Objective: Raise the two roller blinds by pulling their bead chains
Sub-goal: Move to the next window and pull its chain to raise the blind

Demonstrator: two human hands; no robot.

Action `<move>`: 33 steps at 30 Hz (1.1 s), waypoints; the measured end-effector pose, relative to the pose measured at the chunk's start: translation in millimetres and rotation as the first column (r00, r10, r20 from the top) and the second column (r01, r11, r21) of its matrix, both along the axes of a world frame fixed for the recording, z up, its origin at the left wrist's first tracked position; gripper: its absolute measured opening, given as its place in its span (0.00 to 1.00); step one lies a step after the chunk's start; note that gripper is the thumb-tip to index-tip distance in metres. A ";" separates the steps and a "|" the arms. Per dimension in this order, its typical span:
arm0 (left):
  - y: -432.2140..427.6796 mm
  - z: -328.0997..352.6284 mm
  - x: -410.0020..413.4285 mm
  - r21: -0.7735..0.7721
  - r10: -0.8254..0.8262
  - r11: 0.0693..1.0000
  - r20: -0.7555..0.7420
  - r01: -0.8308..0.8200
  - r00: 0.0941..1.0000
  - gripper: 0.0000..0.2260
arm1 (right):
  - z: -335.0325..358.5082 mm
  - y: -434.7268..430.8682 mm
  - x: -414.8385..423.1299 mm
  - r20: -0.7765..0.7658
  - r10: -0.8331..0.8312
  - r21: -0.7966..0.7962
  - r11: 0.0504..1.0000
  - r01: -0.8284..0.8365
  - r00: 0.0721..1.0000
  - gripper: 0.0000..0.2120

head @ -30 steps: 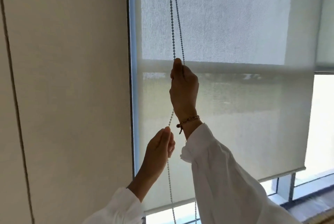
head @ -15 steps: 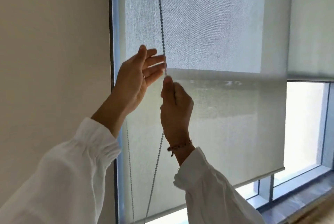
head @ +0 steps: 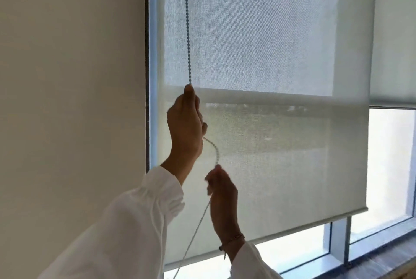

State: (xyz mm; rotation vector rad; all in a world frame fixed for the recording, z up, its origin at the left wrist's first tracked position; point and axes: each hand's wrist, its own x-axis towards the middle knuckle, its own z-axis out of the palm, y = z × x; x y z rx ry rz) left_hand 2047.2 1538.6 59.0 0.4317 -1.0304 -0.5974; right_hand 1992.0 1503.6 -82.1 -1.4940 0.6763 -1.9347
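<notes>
On my feed the wall (head: 72, 98) fills the left third, plain and pale, ending at the window frame (head: 153, 53). Next comes the near blind (head: 281, 155), a sheer grey sheet covering most of the window, its bottom bar (head: 292, 229) sloping up to the right with a strip of bright glass (head: 292, 256) showing under it. A second blind (head: 394, 42) sits at the far right, its lower edge much higher, about level with the left hand, with open pane below. My white sleeves (head: 135, 222) rise from the bottom of the view. The left hand (head: 185, 125) is up near the blind's left edge, fingers closed tight around the chain (head: 188, 31), which runs taut and straight from the thumb tip to the top of the picture. The right hand (head: 221, 191) is lower and just to the right, a thin bracelet (head: 234, 239) on its wrist, fingers pinched shut on the same chain. Between the two fists the beads hang slack in a small curl; below the right hand the chain slants down-left to the bottom edge, in front of the blind.
</notes>
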 end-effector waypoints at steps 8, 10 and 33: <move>-19.3 -96.0 7.1 0.062 0.141 0.986 0.177 -0.154 0.974 0.18 | 86.9 1.2 -12.4 0.255 0.385 -0.045 0.921 -0.386 0.887 0.06; -18.9 -119.5 7.6 0.120 0.129 0.980 0.220 -0.158 0.967 0.17 | 109.6 7.3 -6.7 0.170 0.433 -0.062 0.901 -0.429 0.885 0.08; 6.5 -24.8 32.2 0.151 -0.203 0.976 0.367 0.157 0.908 0.21 | 24.5 25.6 20.5 -0.014 -0.325 -0.360 0.884 0.299 0.946 0.18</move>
